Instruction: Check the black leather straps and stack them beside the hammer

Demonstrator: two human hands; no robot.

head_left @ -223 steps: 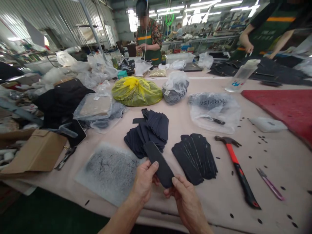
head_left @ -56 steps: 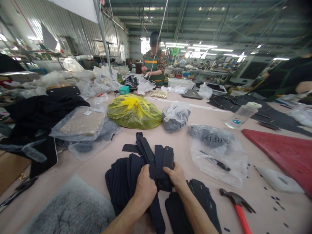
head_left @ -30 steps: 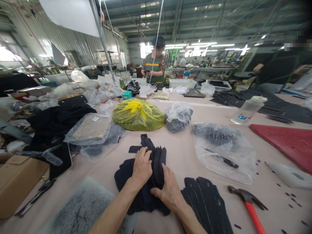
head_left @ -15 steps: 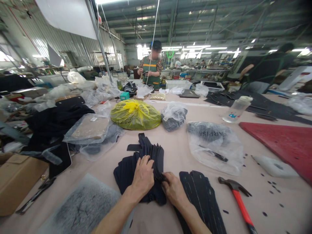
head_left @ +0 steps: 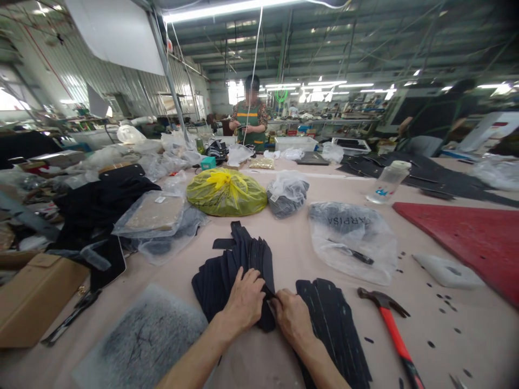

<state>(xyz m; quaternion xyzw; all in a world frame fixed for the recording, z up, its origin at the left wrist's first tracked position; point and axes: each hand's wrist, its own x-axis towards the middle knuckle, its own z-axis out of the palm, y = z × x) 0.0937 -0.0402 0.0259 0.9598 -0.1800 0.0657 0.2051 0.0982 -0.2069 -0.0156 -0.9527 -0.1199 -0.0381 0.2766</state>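
A fanned stack of dark fabric strips (head_left: 221, 275) lies in front of me in the middle of the table. My left hand (head_left: 245, 297) rests over its right part, fingers bent and pressed around the strips. At the stack's right edge, my right hand (head_left: 292, 313) pinches a strip between thumb and forefinger; its lower fingers are curled in. Just right of that hand lies a second pile of dark strips (head_left: 332, 324) with pale lines along their edges. My right forearm covers part of this pile.
Right of the piles lies a claw hammer (head_left: 391, 324) with a red handle, near small black scraps. Beyond are a yellow bag (head_left: 227, 193), a clear printed bag (head_left: 352, 243), a bottle (head_left: 388, 181) and a red board (head_left: 458, 227). A cardboard box (head_left: 36, 302) stands left. Another person (head_left: 251, 116) stands across.
My left hand has shifted slightly right and down across the stack, closer to my right hand. The strips under it have spread differently, with pale edges now showing. The view has turned slightly.
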